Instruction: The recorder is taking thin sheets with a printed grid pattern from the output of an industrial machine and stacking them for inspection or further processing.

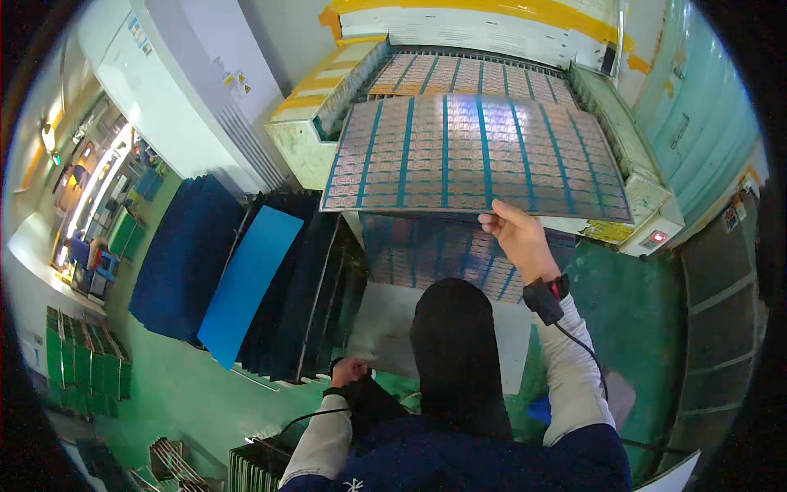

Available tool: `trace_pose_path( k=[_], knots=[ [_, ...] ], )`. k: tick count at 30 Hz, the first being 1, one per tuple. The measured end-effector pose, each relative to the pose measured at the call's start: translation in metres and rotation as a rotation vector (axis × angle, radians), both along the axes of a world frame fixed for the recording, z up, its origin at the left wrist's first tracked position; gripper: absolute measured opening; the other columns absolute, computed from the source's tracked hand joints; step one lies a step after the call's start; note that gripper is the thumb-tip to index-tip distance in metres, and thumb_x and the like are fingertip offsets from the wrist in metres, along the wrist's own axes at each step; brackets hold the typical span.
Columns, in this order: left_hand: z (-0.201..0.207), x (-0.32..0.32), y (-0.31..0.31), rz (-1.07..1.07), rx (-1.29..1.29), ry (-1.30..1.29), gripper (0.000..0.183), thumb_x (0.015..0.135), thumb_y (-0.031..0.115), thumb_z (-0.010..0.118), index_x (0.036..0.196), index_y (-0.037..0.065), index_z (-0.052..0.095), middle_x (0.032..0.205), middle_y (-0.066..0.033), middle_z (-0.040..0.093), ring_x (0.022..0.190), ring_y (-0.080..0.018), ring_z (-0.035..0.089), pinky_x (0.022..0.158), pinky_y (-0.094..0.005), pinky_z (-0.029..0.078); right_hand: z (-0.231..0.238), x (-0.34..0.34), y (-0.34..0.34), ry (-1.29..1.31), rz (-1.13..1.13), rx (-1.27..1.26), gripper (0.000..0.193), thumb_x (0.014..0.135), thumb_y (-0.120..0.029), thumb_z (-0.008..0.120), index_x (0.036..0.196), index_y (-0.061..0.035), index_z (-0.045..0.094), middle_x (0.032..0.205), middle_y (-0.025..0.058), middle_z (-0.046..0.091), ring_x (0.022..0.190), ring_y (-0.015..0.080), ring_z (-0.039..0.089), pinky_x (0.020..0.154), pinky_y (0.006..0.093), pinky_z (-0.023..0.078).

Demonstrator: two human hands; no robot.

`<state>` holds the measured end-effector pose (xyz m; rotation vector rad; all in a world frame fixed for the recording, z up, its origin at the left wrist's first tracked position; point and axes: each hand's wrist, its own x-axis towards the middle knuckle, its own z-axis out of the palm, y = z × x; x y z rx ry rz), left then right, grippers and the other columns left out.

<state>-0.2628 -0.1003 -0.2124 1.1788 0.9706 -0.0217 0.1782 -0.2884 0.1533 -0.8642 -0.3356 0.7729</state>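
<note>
The right hand (523, 239) pinches the near edge of a circuit-board panel (467, 156) at the mouth of the conveyor machine (299, 143). The left hand (350, 372) is low, its grip impossible to tell.

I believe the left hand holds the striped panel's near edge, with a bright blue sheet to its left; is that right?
No: in the head view, the right hand holds the striped panel by its near edge; the bright blue sheet is to its left.
</note>
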Motion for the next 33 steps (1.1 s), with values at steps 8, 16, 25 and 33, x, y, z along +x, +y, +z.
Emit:
trace_pose_path(
  k=[8, 16, 25, 33],
  knots=[
    [-0.032, -0.013, 0.006, 0.107, -0.107, -0.011, 0.022, 0.090, 0.020, 0.046, 0.095, 0.001, 0.057, 0.084, -0.0109, 0.065, 0.070, -0.0174, 0.065, 0.050, -0.0233, 0.046, -0.005, 0.005, 0.025, 0.071, 0.020, -0.037, 0.022, 0.088, -0.021, 0.057, 0.095, 0.0005, 0.059, 0.085, 0.0103, 0.062, 0.077, 0.0211, 0.062, 0.069, 0.0316, 0.049],
    [-0.029, 0.005, 0.000, 0.417, -0.372, -0.012, 0.017, 0.087, 0.013, 0.052, 0.094, -0.003, 0.051, 0.083, -0.0163, 0.060, 0.071, -0.0250, 0.061, 0.058, -0.0353, 0.053, -0.003, 0.018, 0.030, 0.028, 0.103, -0.208, 0.031, 0.088, -0.032, 0.056, 0.087, -0.0014, 0.060, 0.077, 0.0090, 0.062, 0.065, 0.0164, 0.056, 0.061, 0.0276, 0.044],
    [-0.023, -0.001, -0.005, -0.066, 0.283, -0.212, 0.017, 0.087, 0.014, 0.052, 0.095, -0.001, 0.055, 0.085, -0.0150, 0.061, 0.074, -0.0250, 0.062, 0.061, -0.0338, 0.053, -0.008, 0.033, 0.047, 0.069, 0.090, -0.081, 0.031, 0.089, -0.031, 0.055, 0.087, -0.0005, 0.060, 0.074, 0.0077, 0.060, 0.065, 0.0164, 0.055, 0.061, 0.0277, 0.044],
    [0.007, 0.013, -0.006, 0.212, -0.233, 0.074, 0.020, 0.088, 0.014, 0.051, 0.100, -0.001, 0.053, 0.093, -0.0163, 0.060, 0.072, -0.0255, 0.063, 0.060, -0.0334, 0.053, -0.009, 0.040, 0.051, 0.048, 0.061, -0.112, 0.031, 0.089, -0.031, 0.056, 0.087, -0.0002, 0.059, 0.074, 0.0068, 0.060, 0.064, 0.0157, 0.055, 0.060, 0.0270, 0.044]
  ],
)
